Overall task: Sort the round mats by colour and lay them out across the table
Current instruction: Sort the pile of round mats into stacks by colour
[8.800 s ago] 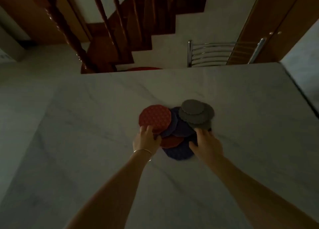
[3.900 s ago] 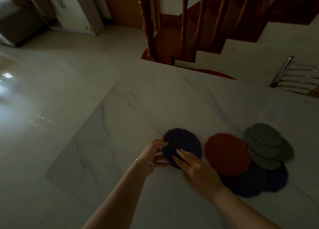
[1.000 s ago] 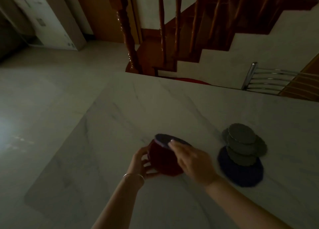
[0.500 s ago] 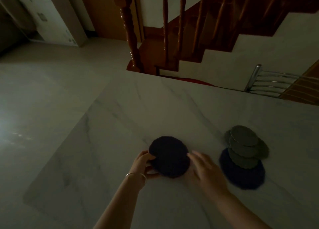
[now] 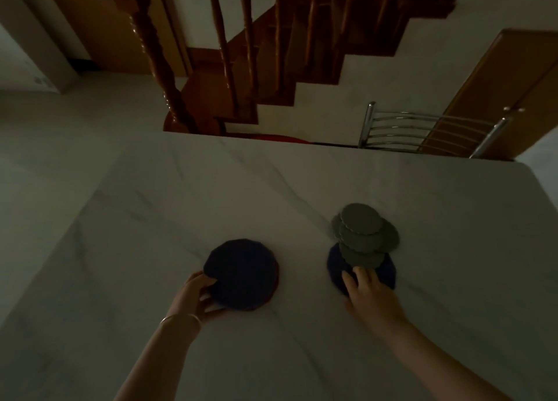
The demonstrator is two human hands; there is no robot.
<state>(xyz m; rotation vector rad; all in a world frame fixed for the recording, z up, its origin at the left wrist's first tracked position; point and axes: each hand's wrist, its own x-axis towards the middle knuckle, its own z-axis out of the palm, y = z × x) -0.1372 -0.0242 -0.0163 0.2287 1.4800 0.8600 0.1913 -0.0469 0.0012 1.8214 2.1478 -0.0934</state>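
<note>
Dim room, pale marble desk (image 5: 271,189). Left hand (image 5: 193,295) gripping blue-topped stack (image 5: 240,272); right hand (image 5: 367,292), fingers flat on blue mat (image 5: 336,267) under grey mats (image 5: 360,234) — could slide off if tugged.

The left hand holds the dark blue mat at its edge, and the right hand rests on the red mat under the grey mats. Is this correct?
Not quite. In the head view the mat under the grey mats, where the right hand rests, is dark blue, not red. The left hand does hold the other dark blue mat at its edge.
</note>
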